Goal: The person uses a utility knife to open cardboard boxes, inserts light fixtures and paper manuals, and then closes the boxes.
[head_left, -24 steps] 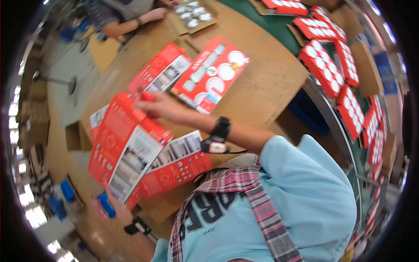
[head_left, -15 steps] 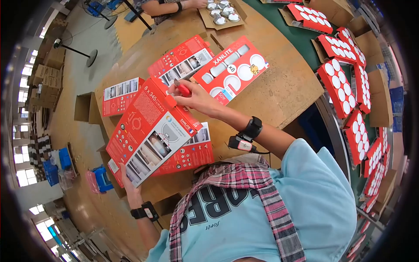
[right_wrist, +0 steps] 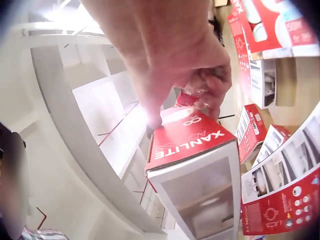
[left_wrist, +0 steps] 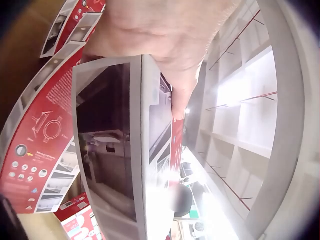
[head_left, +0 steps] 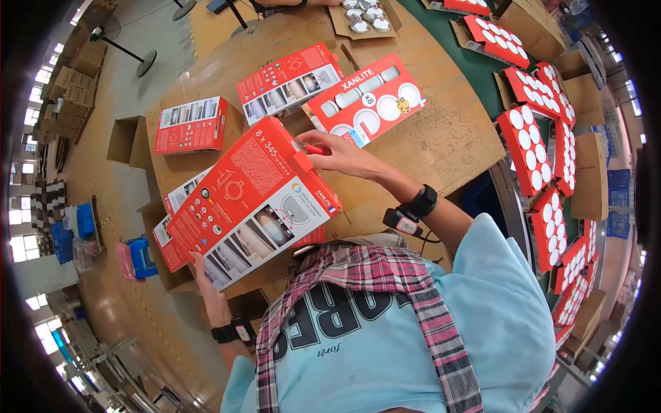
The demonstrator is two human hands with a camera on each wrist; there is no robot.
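Observation:
I hold a long red lamp box (head_left: 255, 199) tilted over the table's near edge. My left hand (head_left: 206, 282) grips its lower end. In the left wrist view that hand (left_wrist: 165, 40) has a finger lying along the edge of the box (left_wrist: 115, 150). My right hand (head_left: 341, 157) is at the upper end flap and pinches a small red tool (head_left: 313, 148) against it. In the right wrist view that hand (right_wrist: 185, 65) curls over the red tool (right_wrist: 187, 97) just above the box end (right_wrist: 192, 145), which is printed XANLITE.
More red boxes (head_left: 189, 124) (head_left: 289, 79) and an open pack of white lamps (head_left: 365, 103) lie on the cardboard-covered table (head_left: 441, 138). Red lamp packs (head_left: 527, 144) line the belt on the right. Another person's tray of silver lamps (head_left: 361, 17) sits at the far edge.
The box has swung up and to the right, closer to me, with both hands staying at its ends. My right hand with the red tool moved right along with the top flap.

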